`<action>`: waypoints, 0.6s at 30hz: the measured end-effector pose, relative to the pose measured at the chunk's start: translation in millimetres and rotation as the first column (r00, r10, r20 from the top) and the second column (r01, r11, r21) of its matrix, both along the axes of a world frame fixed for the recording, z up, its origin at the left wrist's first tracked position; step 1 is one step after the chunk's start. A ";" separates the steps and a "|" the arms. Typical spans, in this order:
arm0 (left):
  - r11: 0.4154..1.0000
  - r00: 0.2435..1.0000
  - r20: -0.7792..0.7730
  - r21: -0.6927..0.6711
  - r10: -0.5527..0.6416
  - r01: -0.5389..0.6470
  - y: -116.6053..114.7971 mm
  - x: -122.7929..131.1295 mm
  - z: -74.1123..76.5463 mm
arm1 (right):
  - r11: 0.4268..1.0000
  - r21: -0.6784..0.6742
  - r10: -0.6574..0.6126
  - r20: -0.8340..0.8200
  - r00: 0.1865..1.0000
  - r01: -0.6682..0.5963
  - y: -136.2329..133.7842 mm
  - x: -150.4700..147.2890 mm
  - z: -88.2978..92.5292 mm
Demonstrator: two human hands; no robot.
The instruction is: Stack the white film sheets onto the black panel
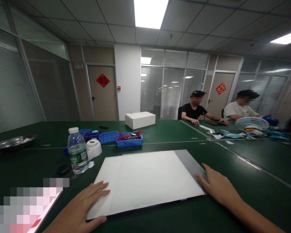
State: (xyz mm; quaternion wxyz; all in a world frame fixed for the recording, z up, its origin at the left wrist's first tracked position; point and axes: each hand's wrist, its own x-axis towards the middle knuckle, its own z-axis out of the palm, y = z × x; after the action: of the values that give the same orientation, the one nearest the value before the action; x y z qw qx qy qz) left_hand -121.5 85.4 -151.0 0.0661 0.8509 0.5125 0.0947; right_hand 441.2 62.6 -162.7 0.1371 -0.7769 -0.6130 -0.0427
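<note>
A flat white sheet or board point(145, 181) with a grey strip point(190, 165) along its right side lies on the green table point(232, 210) in front of me. My left hand point(83, 202) rests on its left edge, fingers spread over the white surface and thumb at the near corner. At the opposite side, my right hand point(218, 184) touches the grey edge with its fingers apart. Neither hand is closed round anything. A dark layer shows under the near edge of the sheet.
Left of the sheet stand a water bottle point(78, 152) and a white domed part point(93, 148). Beyond are blue trays point(129, 142), one with red wires, and a white box point(140, 120). A metal dish point(14, 142) lies far left. Two people sit at the far right near a fan point(252, 124).
</note>
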 end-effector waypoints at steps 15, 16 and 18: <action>0.999 0.999 -0.036 0.009 -0.040 0.041 -0.3 -1.6 -3.7 | 0.982 -0.065 0.168 -0.129 0.977 -0.177 -5.2 -14.3 4.9; 0.999 0.998 -0.039 0.005 -0.040 0.041 -0.2 -1.5 -3.3 | 0.980 -0.066 0.179 -0.134 0.975 -0.189 -5.6 -16.1 5.7; 0.999 0.998 -0.045 -0.004 -0.039 0.038 -0.1 -1.7 -2.8 | 0.974 -0.067 0.203 -0.143 0.969 -0.214 -6.5 -19.5 7.4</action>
State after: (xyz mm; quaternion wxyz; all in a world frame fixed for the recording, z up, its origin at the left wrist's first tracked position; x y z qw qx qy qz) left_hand -123.2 85.3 -153.8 0.0576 0.8624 0.4976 0.0733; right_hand 421.7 56.1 -155.3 0.1499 -0.7141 -0.6820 0.0501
